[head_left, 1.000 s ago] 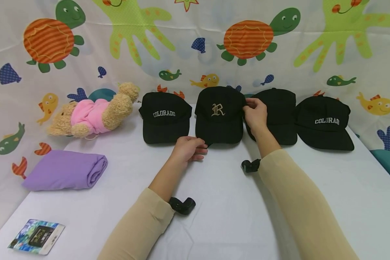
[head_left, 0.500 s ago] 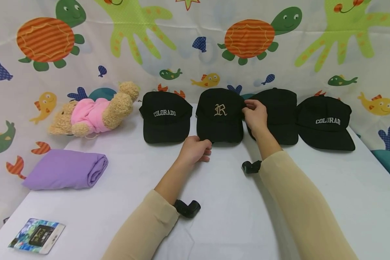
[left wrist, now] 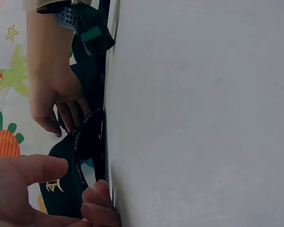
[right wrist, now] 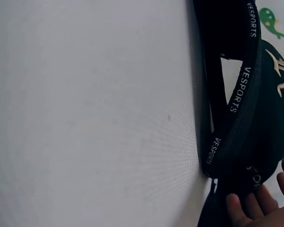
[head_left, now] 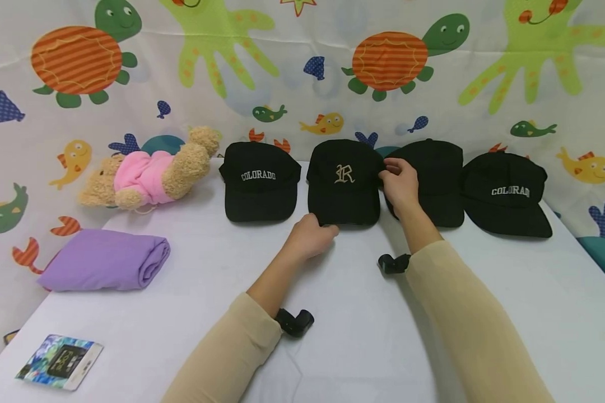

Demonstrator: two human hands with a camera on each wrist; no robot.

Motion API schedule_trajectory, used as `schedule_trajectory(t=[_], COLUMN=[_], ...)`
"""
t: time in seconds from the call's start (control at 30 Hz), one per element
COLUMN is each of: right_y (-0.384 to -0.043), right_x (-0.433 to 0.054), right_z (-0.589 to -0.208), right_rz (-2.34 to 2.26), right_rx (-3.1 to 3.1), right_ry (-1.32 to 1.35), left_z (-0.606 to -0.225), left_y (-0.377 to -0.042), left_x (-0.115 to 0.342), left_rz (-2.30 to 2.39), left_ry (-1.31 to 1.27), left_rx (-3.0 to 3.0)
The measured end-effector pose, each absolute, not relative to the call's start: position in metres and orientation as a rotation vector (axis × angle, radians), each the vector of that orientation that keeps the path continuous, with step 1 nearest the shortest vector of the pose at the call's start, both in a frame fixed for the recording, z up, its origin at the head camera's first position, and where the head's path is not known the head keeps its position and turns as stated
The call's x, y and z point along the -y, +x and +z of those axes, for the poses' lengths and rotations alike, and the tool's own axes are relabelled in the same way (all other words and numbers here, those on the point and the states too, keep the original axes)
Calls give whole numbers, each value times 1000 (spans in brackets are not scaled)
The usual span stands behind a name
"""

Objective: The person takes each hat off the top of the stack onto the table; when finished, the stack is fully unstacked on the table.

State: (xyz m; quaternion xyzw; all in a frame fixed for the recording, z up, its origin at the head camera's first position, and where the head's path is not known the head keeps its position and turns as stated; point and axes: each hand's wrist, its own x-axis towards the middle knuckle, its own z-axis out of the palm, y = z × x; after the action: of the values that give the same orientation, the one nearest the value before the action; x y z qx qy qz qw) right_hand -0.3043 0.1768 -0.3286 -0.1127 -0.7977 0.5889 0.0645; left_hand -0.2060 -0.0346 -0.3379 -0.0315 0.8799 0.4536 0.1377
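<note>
Four black caps stand in a row at the table's back. The second from the left, a black baseball cap [head_left: 344, 182] with a gold letter R, is between both hands. My left hand [head_left: 311, 236] holds its brim at the front left corner; in the left wrist view the thumb lies on one side and the bent fingers on the other. With thumb and fingers my right hand [head_left: 400, 182] pinches the cap's right side. The right wrist view shows the band [right wrist: 241, 90] lettered VESPORTS. A left Colorado cap [head_left: 260, 182] stands beside it; a plain black cap [head_left: 438, 184] sits partly behind my right hand.
At far right stands another Colorado cap [head_left: 506, 193]. A teddy bear [head_left: 146, 173] in pink lies at the back left, with a folded purple cloth [head_left: 103, 260] before it. Nearer is a colourful packet [head_left: 59, 361]. A printed curtain [head_left: 287, 67] hangs behind the white table [head_left: 353, 324].
My left hand has moved slightly right along the brim, and its fingers have gone from spread to tucked under it. The R cap has shifted slightly; my right hand stays at its side.
</note>
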Motion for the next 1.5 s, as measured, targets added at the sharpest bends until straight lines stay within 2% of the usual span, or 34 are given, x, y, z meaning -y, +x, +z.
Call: schedule_trajectory(t=[0.97, 1.5], right_y=[-300, -303], right_x=[-152, -126], right_z=[-317, -308], right_rz=[1815, 1811], right_rx=[2219, 2231], right_ry=[-235, -16], left_z=[-335, -333], left_y=[-198, -196], left_x=[65, 98], left_rz=[1679, 1796], left_ry=[-225, -376], left_rx=[-2320, -2280])
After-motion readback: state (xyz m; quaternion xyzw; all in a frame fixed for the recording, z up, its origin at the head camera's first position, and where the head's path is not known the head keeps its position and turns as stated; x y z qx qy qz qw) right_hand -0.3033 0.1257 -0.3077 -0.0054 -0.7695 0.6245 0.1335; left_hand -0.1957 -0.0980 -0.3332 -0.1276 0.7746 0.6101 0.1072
